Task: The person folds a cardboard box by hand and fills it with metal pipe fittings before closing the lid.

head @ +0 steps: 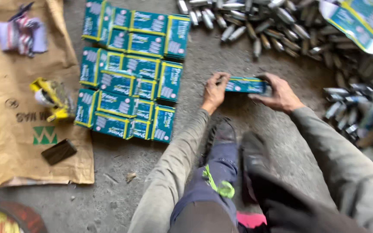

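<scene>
Crouched on a concrete floor [221, 56], we hold a teal box [246, 85] low over the ground just ahead of our shoes [238, 142], left hand [215, 91] closed on its left end, right hand [278, 92] clasping its right end. To our left, matching boxes [130, 73] lie packed in tight rows beside a brown paper sack [9, 129]. Beyond and to the right, small metal cylinders [273, 26] lie heaped loose across the floor.
</scene>
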